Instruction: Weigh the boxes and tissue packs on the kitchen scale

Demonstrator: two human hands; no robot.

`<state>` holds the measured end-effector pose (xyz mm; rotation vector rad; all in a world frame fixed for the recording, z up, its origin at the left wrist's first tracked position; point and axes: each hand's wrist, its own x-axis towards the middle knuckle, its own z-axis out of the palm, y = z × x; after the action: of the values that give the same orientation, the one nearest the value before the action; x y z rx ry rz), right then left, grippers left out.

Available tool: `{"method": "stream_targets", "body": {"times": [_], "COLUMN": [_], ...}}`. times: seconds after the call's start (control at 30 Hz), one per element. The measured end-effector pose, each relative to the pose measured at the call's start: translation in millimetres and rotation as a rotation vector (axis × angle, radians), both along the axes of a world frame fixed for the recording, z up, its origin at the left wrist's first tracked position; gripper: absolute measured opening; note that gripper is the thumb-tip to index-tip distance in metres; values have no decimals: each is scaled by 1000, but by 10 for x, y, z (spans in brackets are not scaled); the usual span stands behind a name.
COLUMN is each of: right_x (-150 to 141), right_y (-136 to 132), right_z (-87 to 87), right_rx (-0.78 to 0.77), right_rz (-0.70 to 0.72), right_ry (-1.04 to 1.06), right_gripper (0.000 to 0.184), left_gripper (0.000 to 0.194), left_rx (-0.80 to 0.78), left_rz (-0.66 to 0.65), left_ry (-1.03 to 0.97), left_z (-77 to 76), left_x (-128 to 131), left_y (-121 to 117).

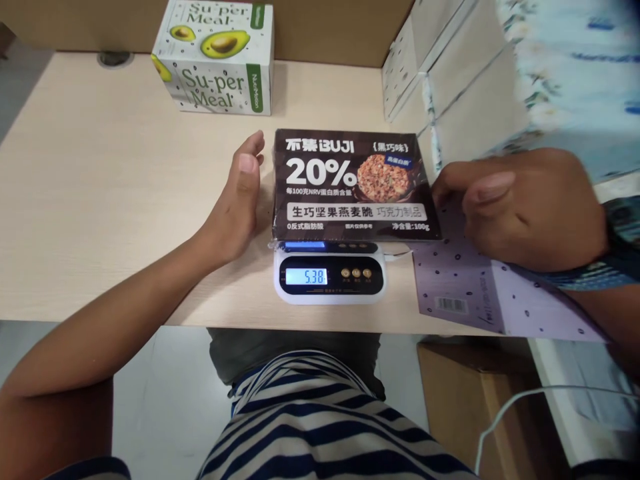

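Fingers of the left hand (236, 208) are released beside the dark, seemingly unopened box (320, 180), apparently already set on the scale (330, 299) reading 5.38; whether the curled right hand (537, 210) grips it is unclear.

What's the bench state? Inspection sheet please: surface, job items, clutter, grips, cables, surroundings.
Surface: light wood-look table, round port at rear left.
Job's things: dark BUJI box over white scale, seemingly on it; lit display reads 5.38.
Clutter: Su-per Meal box at rear; purple panel and flowered packs at right.
Grips (bare hands): left grip open beside dark box; right grip curled at its right edge, contact unclear.
Cables: thin white lead by scale; white cable lower right.
Surroundings: brown partition behind; cardboard box past near table edge.
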<state>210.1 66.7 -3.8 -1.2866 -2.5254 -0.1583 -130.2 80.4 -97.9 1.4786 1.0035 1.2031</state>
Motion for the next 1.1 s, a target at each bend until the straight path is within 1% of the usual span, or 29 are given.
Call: {"method": "stream_targets", "body": {"times": [0.1,0.13,0.23,0.3,0.43,0.6,0.7,0.8,0.83,0.87,0.9,0.93,0.97,1.0,1.03,1.07,1.1], "right_x": [-10,-7,12,21,15,8,20,37,39,37,28,9,-18,-55,-99,-143,-180], "right_y": [0,-1,0,6,23,17,22,70,92,111,126,133,132,122,102,69,21], "right_z": [-38,-52,-80,-85,-74,-75,-86,-117,-137,-161,-186,-205,-211,-196,-153,-79,24], "right_rx": [41,50,38,-5,-64,-44,-7,45,51,52,51,52,57,62,66,59,48], "right_rz": [-22,-21,11,30,64,108,119,210,256,302,343,379,414,446,474,491,498], "right_ry": [29,31,30,43,67,91,109,156,189,225,256,279,294,297,294,290,294], "right_gripper": [92,92,92,90,89,87,83,76,74,76,84,94,102,104,101,96,93], "left_gripper": [92,92,98,99,92,102,98,93,92,91,90,88,85,81,78,77,78], "left_rx": [35,39,42,56,79,58,99,141,157,182,226,282,345,412,479,523,519], "left_rz": [51,36,-97,-191,-245,-264,-238,-175,-159,-146,-135,-123,-99,-60,-17,14,2], "left_ry": [23,6,-12,-8,-11,-76,-43,-23,-42,-81,-133,-180,-210,-214,-193,-162,-117], "left_z": [-15,-15,-3,5,9,2,-45,-125,-139,-133,-99,-30,76,218,389,578,772], "left_x": [-14,-10,18,27,6,-7,-18,-4,12,32,51,66,72,69,57,41,28], "left_y": [-37,-66,-177,-237,-245,-196,-202,-194,-180,-160,-135,-106,-77,-51,-31,-21,-24]}}
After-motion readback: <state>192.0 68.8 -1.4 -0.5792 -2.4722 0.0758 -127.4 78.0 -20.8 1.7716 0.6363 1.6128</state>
